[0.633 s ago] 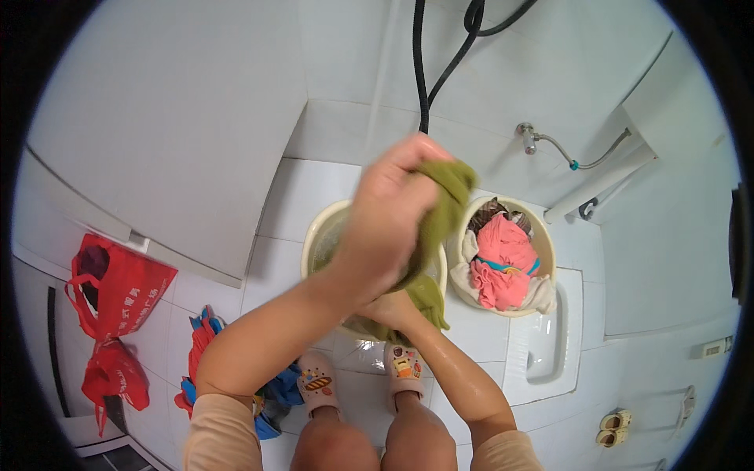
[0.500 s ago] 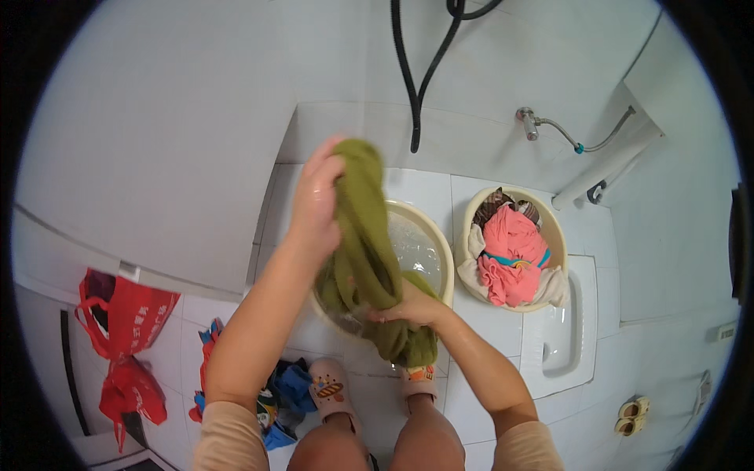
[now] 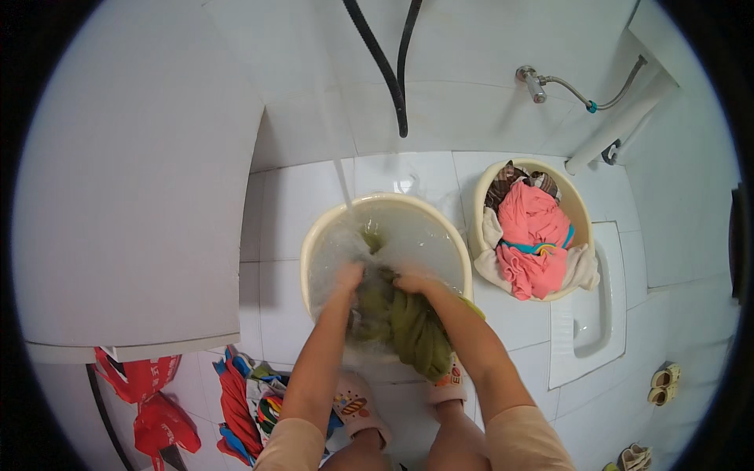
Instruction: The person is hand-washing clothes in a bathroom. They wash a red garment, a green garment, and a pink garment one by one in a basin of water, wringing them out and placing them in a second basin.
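A wet green garment [image 3: 420, 334] lies partly in a cream basin [image 3: 308, 243] of cloudy water, its lower part draped over the near rim. My left hand [image 3: 350, 275] is down at the water, blurred, its fingers closed on the garment's submerged part. Beside it on the right, my right hand [image 3: 415, 281] grips a bunched fold of the same cloth. Water hides some of the fingertips and much of the cloth. A thin stream of water [image 3: 342, 182] falls into the basin at its far left side.
At the right stands a second cream basin [image 3: 580, 216] heaped with pink and patterned clothes [image 3: 534, 216], beside a squat toilet [image 3: 605, 330]. More clothes [image 3: 247, 400] and red bags [image 3: 165, 420] lie on the floor at lower left. A black hose [image 3: 400, 102] hangs ahead.
Both hands have brought the green garment down from above the basin into the water. My left hand dropped most. The stream now shows plainly, and the view has shifted.
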Demonstrator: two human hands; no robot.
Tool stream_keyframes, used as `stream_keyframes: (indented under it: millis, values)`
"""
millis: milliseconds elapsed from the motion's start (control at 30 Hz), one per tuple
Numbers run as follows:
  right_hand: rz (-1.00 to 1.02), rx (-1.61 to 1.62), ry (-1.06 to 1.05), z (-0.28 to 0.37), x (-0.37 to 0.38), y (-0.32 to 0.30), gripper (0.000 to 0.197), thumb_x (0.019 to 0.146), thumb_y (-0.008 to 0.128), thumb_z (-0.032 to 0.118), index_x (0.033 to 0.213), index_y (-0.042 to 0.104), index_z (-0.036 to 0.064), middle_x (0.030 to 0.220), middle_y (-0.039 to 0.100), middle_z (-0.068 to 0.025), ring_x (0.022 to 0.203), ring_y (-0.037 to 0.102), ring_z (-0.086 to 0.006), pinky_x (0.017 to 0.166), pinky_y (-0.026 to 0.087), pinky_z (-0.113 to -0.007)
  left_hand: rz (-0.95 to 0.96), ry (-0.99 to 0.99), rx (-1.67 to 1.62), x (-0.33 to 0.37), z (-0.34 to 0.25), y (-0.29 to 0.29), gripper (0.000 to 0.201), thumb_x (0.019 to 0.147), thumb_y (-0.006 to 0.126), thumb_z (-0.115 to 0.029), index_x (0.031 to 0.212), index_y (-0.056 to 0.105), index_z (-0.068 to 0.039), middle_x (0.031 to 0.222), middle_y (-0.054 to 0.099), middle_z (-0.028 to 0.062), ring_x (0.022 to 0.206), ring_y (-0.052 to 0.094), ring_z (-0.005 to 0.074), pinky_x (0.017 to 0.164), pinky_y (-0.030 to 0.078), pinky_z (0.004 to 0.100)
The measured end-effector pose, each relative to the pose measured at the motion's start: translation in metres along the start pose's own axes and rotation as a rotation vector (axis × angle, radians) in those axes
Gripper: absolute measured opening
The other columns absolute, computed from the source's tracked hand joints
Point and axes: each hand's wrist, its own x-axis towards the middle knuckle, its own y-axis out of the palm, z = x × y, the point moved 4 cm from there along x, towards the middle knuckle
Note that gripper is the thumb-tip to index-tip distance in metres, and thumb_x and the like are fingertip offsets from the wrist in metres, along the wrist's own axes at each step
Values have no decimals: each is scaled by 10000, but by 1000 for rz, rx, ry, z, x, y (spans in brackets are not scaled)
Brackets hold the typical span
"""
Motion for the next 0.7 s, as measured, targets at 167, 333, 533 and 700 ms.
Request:
stream_keyframes:
  millis: [167, 333, 533, 700]
  values:
    - [-379, 132, -194, 99, -29, -24, 320, 663, 585, 96, 972, 640, 154, 1246, 477, -131, 1040, 500, -352, 813, 459, -411, 225, 52, -810, -25, -25, -24, 587, 844, 455, -494, 1217, 480, -42, 1149, 522, 110, 1023, 486, 257, 857, 413, 417]
    - [-232, 103, -570, 181, -98, -44, 281, 614, 619, 110, 895, 620, 123, 1193, 485, -58, 856, 517, -268, 655, 491, -360, 502, 78, -917, -88, -86, 10, 699, 851, 340, -630, 1253, 451, -70, 1139, 526, 89, 1025, 484, 232, 867, 417, 383]
    - [-449, 19, -691, 175, -88, -45, 292, 548, 665, 197, 822, 583, 136, 1080, 503, -59, 804, 518, -244, 570, 478, -351, 582, 66, -1016, -108, -98, 26, 608, 884, 349, -559, 1190, 489, -53, 1100, 546, 92, 970, 517, 240, 835, 443, 361]
    - [-614, 168, -679, 149, -50, -49, 310, 514, 665, 251, 775, 555, 126, 952, 549, -57, 704, 554, -270, 555, 467, -347, 273, 168, -883, -75, -70, 3, 527, 898, 375, -497, 1147, 511, -52, 1064, 557, 90, 962, 526, 237, 816, 451, 353]
